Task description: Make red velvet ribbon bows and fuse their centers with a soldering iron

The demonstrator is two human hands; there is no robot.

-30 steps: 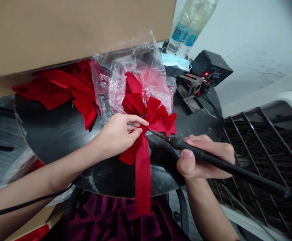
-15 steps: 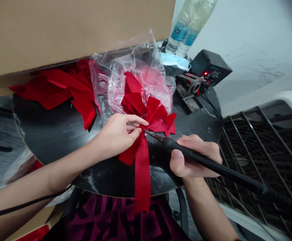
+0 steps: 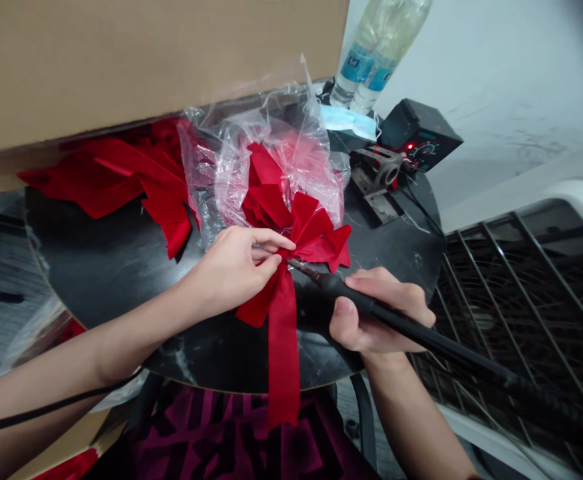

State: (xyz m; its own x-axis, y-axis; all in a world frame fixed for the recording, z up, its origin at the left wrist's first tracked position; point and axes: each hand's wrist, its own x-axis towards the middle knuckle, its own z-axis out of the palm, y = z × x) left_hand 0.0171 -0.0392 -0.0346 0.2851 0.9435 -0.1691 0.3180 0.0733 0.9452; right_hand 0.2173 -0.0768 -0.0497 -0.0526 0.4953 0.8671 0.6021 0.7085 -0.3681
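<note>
My left hand (image 3: pixel 234 268) pinches the gathered middle of a red ribbon bow (image 3: pixel 301 250) on a round dark table (image 3: pixel 116 257). One long red tail hangs over the table's front edge. My right hand (image 3: pixel 376 313) grips the black handle of a soldering iron (image 3: pixel 396 321). Its metal tip touches the bow's middle, right beside my left fingertips.
A clear plastic bag (image 3: pixel 271 153) of red ribbon pieces lies behind the bow, with loose red ribbon (image 3: pixel 121 173) to its left under a cardboard box (image 3: pixel 146 60). A soldering station (image 3: pixel 421 137), an iron stand (image 3: pixel 379 177), two water bottles (image 3: pixel 376 50) and a face mask sit at back right. A wire grille (image 3: pixel 526 293) stands on the right.
My right hand has slid the soldering iron leftward, so the tip sits closer in at the bow's middle. My left hand keeps its pinch in place.
</note>
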